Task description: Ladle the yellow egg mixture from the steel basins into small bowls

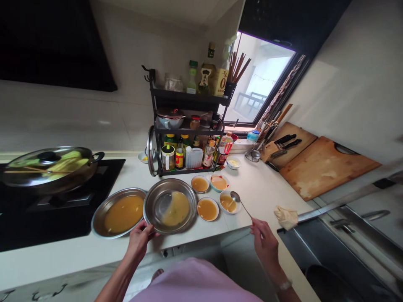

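My left hand (140,238) grips the near rim of a round steel pan (170,205), tilted toward me, with a little yellow batter pooled inside. Left of it a second steel pan (121,212) holds a full layer of the yellow batter. My right hand (263,242) holds the handle of a metal ladle (239,201), its bowl hovering over the rightmost small bowl (228,203). Three more small bowls of the yellow liquid (208,209), (200,184), (219,183) stand next to it on the white counter (261,188).
A lidded wok (47,167) sits on the black stove at left. A black rack of sauce bottles (189,134) stands behind the bowls. Wooden cutting boards (324,165) and a knife block lean at right. A crumpled cloth (286,217) lies by the sink (340,247).
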A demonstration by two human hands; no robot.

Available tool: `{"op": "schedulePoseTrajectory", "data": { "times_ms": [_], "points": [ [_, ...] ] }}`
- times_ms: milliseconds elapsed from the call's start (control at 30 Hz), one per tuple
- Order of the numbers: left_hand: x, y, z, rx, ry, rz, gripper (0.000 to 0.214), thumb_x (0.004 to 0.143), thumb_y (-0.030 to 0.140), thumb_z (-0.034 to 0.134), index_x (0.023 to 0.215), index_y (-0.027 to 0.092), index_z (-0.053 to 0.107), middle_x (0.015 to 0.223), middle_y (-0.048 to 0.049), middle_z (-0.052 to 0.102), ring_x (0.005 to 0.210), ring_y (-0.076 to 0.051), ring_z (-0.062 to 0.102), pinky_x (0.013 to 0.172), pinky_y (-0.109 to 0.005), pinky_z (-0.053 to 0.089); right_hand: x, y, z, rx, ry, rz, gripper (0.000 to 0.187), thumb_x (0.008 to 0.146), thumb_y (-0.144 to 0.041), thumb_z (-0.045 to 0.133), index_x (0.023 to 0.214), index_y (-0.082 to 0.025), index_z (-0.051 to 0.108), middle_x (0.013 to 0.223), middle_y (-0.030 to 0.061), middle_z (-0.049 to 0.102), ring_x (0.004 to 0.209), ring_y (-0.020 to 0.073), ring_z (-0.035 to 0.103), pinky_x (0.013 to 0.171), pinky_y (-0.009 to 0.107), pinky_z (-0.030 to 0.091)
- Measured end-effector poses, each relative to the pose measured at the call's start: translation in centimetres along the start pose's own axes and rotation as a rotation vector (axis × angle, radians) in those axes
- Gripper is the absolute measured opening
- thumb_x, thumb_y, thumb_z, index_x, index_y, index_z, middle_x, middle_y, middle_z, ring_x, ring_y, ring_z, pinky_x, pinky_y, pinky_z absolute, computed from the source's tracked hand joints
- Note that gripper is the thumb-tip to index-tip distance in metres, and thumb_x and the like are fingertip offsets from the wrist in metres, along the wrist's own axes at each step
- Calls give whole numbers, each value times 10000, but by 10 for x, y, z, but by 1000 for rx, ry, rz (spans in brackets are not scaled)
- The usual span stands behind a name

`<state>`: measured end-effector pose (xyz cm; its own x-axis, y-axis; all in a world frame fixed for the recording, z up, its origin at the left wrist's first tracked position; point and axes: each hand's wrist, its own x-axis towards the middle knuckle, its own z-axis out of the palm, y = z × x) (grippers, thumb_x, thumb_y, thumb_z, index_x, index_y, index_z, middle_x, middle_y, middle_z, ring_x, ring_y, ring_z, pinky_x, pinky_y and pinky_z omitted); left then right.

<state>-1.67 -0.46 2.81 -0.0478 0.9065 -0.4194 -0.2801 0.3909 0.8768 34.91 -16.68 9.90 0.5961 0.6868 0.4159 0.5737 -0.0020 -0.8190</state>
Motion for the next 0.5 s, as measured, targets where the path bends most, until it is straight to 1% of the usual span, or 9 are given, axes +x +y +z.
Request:
{"op": "schedulePoseTrajectory", "data": {
  "times_ms": [67,167,267,300,400,500],
  "points": [
    [-1,1,1,1,-8,8,275,492,231,719,519,178,450,480,67,500,482,-95,490,533,-264,516,-1,-6,3,30,-12,-27,203,776,-369,584,883,-236,693,879,51,654,632,163,611,641,322,519],
    [-1,2,1,-5,-18,28,288,496,228,717,509,179,433,486,68,494,482,-90,481,525,-259,513,-2,-21,19,111,10,12,198,804,-357,569,909,-227,675,810,33,646,598,151,597,614,300,521],
    [-1,2,1,-12,-18,25,294,497,231,716,514,180,427,492,69,495,482,-92,485,522,-265,513,-8,-34,47,214,-50,38,224,857,-366,513,941,-207,646,733,20,634,551,136,586,563,275,526],
    [-1,1,2,-13,-18,23,294,497,232,715,517,180,427,492,69,495,482,-93,486,523,-267,514,-11,-36,58,245,-105,31,235,870,-367,497,956,-200,639,728,22,632,544,132,587,554,270,529],
    [-1,1,2,-11,-17,25,294,496,235,714,519,181,426,496,69,499,482,-94,490,524,-270,514,-18,-35,90,323,-227,-24,240,893,-356,469,973,-192,626,748,31,622,565,130,597,500,247,528],
    [-1,1,2,-9,-13,30,289,497,240,713,520,181,431,501,66,506,480,-96,495,521,-271,512,-22,-30,115,319,-291,-71,238,904,-344,453,958,-193,628,767,35,613,562,120,596,473,228,525]
  ]
}}
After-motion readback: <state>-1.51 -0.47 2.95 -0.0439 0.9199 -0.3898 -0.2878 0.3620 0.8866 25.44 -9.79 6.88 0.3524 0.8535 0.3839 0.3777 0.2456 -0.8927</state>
